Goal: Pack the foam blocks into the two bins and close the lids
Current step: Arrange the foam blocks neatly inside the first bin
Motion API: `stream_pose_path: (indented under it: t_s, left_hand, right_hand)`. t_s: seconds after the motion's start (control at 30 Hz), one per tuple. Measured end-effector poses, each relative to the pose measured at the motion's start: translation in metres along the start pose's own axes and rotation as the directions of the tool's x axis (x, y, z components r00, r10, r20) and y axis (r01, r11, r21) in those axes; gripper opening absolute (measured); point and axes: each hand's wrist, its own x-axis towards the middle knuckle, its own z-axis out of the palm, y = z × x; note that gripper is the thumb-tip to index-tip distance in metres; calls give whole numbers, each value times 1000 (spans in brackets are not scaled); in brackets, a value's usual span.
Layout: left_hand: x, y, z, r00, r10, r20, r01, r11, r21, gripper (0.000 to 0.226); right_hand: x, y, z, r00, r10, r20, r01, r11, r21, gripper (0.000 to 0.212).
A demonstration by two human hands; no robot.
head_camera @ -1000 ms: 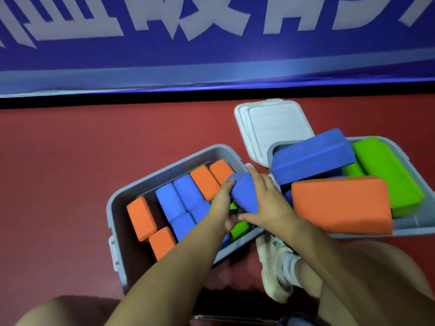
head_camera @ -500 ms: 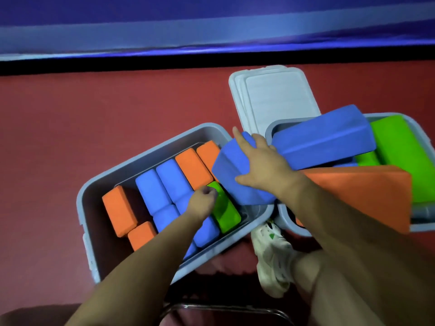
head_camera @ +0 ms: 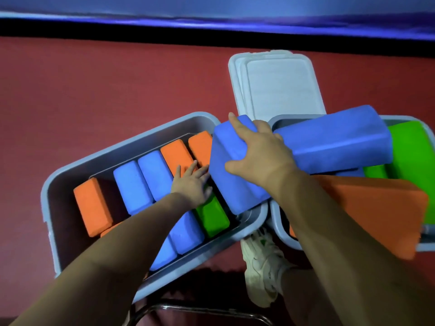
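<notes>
Right hand (head_camera: 256, 156) grasping a large blue foam block (head_camera: 231, 175) tilted over the rim of the grey plastic left bin (head_camera: 131, 142), left hand (head_camera: 191, 184) spread flat on packed blocks; crooked seating could obstruct the lid.

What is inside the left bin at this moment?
The left bin holds upright orange blocks, blue blocks and a green block. The left hand presses among them. The forearm and the blue block held in the right hand cover the rest.
</notes>
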Motion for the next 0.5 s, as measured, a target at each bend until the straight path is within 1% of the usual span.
stream_pose_path:
  t_s: [0.07, 0.13, 0.27, 0.37, 0.5]
  left_hand:
    - [0, -5, 0, 998, 37, -50, -31, 992, 122, 61]
    - [1, -11, -3, 995, 73, -67, -57, 975, 214, 60]
    - [2, -19, -10, 995, 94, -43, -79, 961, 266, 57]
    - [2, -22, -11, 1000, 30, -7, -27, 967, 252, 56]
    - [3, -22, -14, 997, -61, 53, 44, 957, 286, 58]
  right_hand:
    - [3, -2, -2, 1000, -1, 6, 1, 1000, -8, 90]
    - [3, -4, -3, 1000, -11, 20, 12, 1000, -17, 90]
    - [-1, -9, 0, 999, -6, 47, 8, 999, -51, 90]
    - [-5, -13, 4, 998, 0, 68, 4, 998, -69, 92]
    - [-3, -17, 18, 996, 12, 85, -4, 996, -91, 92]
